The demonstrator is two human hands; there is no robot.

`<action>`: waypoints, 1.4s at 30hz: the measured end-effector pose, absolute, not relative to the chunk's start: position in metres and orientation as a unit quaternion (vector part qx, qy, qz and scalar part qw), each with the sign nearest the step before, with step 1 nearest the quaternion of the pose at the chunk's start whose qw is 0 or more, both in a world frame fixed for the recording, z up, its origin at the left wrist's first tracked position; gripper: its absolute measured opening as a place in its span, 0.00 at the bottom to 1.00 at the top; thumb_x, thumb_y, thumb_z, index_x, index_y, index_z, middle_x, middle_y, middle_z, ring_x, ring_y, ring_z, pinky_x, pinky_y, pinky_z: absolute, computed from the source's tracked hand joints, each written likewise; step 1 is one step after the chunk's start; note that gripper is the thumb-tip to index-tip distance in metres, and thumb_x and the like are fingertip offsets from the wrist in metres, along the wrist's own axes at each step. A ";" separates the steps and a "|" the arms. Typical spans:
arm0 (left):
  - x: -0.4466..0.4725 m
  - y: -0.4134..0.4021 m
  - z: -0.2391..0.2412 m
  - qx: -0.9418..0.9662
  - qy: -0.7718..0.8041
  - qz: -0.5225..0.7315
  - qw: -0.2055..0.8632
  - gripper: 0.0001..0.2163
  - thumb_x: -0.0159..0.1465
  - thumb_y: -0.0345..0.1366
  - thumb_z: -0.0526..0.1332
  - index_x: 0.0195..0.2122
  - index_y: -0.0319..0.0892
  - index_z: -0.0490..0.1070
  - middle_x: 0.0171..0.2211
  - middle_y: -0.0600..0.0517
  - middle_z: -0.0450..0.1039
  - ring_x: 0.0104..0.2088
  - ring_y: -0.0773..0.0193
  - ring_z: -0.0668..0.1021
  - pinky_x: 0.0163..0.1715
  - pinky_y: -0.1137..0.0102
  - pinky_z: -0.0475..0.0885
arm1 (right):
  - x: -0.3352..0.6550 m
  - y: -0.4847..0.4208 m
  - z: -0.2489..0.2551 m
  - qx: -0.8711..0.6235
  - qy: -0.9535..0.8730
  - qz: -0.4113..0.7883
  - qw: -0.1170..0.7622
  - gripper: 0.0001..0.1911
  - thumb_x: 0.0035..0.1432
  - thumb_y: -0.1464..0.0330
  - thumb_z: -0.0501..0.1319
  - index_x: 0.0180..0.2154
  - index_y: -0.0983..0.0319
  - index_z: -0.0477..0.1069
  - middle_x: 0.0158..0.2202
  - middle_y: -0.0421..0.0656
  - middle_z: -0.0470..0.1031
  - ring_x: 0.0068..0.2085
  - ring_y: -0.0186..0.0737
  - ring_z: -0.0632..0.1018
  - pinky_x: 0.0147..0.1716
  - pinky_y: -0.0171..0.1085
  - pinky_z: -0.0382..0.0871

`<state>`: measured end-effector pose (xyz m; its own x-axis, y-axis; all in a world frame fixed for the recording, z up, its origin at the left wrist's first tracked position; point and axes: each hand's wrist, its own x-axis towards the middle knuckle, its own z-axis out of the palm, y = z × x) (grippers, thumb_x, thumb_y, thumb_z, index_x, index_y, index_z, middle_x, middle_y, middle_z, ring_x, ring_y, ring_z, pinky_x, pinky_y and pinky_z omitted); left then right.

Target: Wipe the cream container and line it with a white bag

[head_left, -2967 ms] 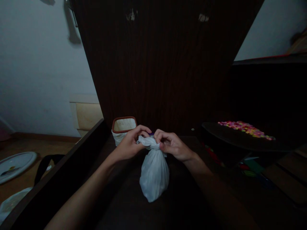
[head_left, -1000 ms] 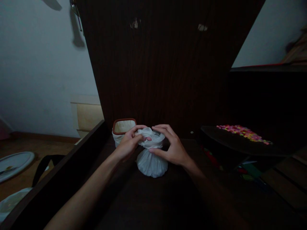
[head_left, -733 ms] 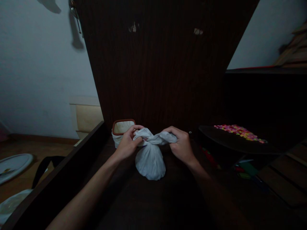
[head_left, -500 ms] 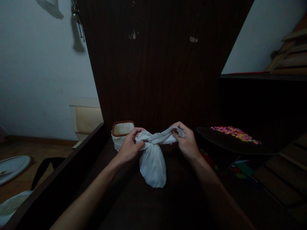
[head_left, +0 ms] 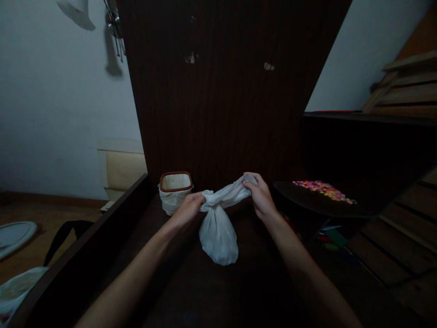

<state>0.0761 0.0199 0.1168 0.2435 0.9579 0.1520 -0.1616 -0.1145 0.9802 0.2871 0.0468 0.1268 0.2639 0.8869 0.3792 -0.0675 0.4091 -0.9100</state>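
A filled white plastic bag (head_left: 218,234) hangs just above a dark wooden surface (head_left: 205,291), its neck twisted into a knot. My left hand (head_left: 186,212) is closed on the bag's neck at the knot. My right hand (head_left: 261,196) is closed on the loose end of the bag, which stretches up and to the right. Both forearms reach in from the bottom of the view.
A small bin with a brown rim and a white liner (head_left: 175,191) stands just left of my left hand. A dark round tray with colourful small pieces (head_left: 322,189) sits to the right. A dark wooden panel (head_left: 218,91) rises behind. A pale plate (head_left: 13,232) lies on the floor at left.
The bag's neck has been wound and knotted. My right hand has pulled the loose end out to the right, and the bag has lifted slightly. The view has tilted a little.
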 end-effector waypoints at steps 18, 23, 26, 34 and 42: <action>0.087 0.018 0.105 0.442 0.433 0.634 0.464 0.12 0.51 0.35 0.68 0.35 0.41 0.69 0.27 0.56 0.71 0.27 0.68 0.72 0.27 0.75 0.64 | 0.260 -0.032 0.135 -0.258 -0.835 0.163 0.457 0.22 0.57 0.54 0.61 0.50 0.57 0.72 0.49 0.48 0.73 0.50 0.53 0.74 0.49 0.50 0.68; 0.088 0.012 0.106 0.464 0.395 0.619 0.496 0.11 0.51 0.35 0.66 0.35 0.41 0.71 0.30 0.55 0.74 0.29 0.67 0.74 0.29 0.75 0.67 | 0.249 -0.024 0.124 -0.404 -0.815 0.076 0.408 0.15 0.57 0.69 0.63 0.47 0.57 0.70 0.43 0.46 0.74 0.43 0.47 0.75 0.42 0.43 0.68; 0.085 0.009 0.106 0.471 0.371 0.605 0.524 0.12 0.51 0.36 0.67 0.36 0.42 0.70 0.30 0.56 0.74 0.28 0.67 0.75 0.28 0.75 0.68 | 0.259 -0.011 0.123 -0.412 -0.793 0.092 0.439 0.04 0.58 0.72 0.59 0.34 0.58 0.71 0.33 0.42 0.74 0.35 0.42 0.74 0.35 0.39 0.65; 0.084 0.012 0.096 0.480 0.315 0.595 0.562 0.18 0.51 0.38 0.68 0.43 0.43 0.71 0.38 0.52 0.76 0.34 0.64 0.77 0.32 0.73 0.71 | 0.281 0.012 0.147 -0.395 -0.633 0.200 0.635 0.10 0.59 0.57 0.63 0.36 0.57 0.70 0.29 0.40 0.71 0.30 0.40 0.71 0.28 0.37 0.64; 0.099 0.007 0.076 0.718 0.313 0.425 0.453 0.20 0.52 0.39 0.72 0.46 0.43 0.76 0.42 0.49 0.78 0.44 0.53 0.77 0.46 0.66 0.70 | 0.279 0.022 0.195 -0.278 -0.600 0.293 0.691 0.13 0.55 0.57 0.64 0.38 0.55 0.67 0.35 0.43 0.76 0.41 0.47 0.78 0.42 0.46 0.72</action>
